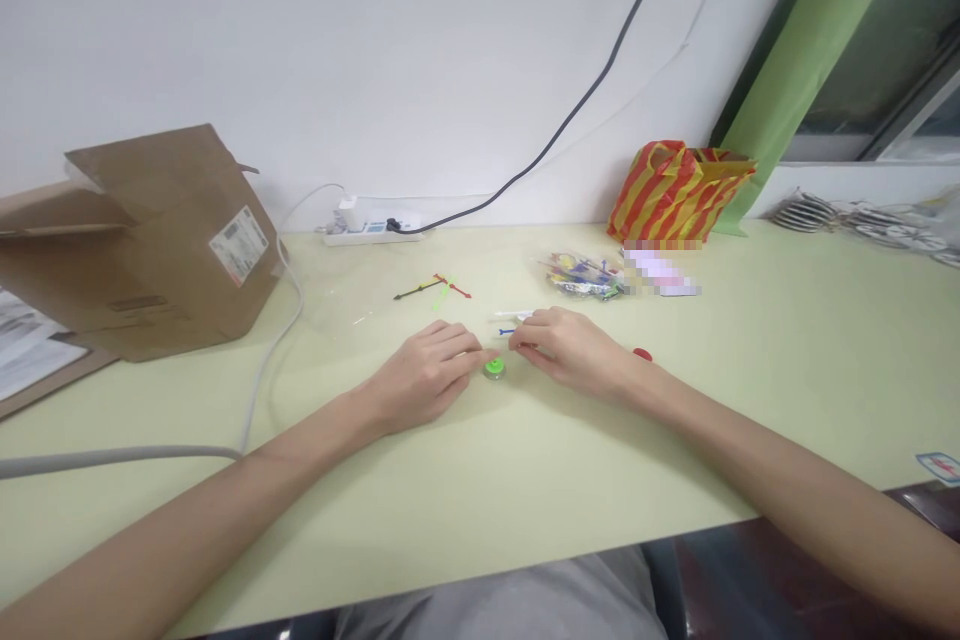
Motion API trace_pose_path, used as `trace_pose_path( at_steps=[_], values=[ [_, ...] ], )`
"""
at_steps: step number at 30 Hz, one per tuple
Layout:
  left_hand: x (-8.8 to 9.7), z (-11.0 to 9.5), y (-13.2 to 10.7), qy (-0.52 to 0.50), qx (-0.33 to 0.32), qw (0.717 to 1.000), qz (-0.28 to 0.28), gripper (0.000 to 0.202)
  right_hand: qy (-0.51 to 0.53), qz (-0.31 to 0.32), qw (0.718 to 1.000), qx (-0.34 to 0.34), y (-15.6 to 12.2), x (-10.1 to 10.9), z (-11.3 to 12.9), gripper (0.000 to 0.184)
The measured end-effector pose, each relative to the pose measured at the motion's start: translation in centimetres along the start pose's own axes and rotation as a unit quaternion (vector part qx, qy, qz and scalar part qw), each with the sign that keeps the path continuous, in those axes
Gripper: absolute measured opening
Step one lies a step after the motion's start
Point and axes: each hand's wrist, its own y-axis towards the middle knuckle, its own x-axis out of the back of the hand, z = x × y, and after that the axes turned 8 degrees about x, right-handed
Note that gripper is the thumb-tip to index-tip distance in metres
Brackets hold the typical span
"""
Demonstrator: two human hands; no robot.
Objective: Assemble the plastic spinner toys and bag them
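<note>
In the head view, a round green disc (493,369) sits on the pale table (780,370) at lower center, just below the gap between the hands and nearer the left hand (424,375), whose fingers curl loosely toward it. The right hand (571,352) is curled too, fingertips drawn together; whether either hand grips anything is hidden. A small blue piece (507,331) lies just beyond them.
</note>
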Motion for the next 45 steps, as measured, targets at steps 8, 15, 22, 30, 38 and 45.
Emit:
trace_pose_path(
  at_steps=[8, 15, 22, 30, 38, 45],
  values=[
    [0.0, 0.2, -0.1, 0.010, 0.001, 1.000, -0.002, 0.029, 0.001, 0.012, 1.000, -0.003, 0.1, 0.2, 0.0, 0.024],
    [0.1, 0.1, 0.0, 0.020, 0.006, 1.000, 0.009, 0.026, 0.000, 0.021, 1.000, 0.000, 0.1, 0.1, 0.0, 0.024],
    [0.2, 0.1, 0.0, 0.021, -0.001, 1.000, 0.005, 0.024, -0.002, 0.022, 1.000, -0.001, 0.1, 0.1, 0.0, 0.023],
    [0.3, 0.2, 0.1, 0.019, 0.012, 0.999, 0.023, 0.025, 0.004, 0.031, 1.000, -0.002, 0.1, 0.1, 0.1, 0.024],
    [0.5, 2.2, -0.4, 0.050, 0.093, 0.994, -0.001, 0.028, 0.003, 0.023, 1.000, 0.003, 0.1, 0.1, 0.1, 0.024],
    [0.5, 4.0, -1.0, 0.028, 0.164, 0.986, -0.029, 0.031, 0.004, 0.026, 1.000, 0.008, 0.1, 0.4, 0.3, 0.024]
  ],
)
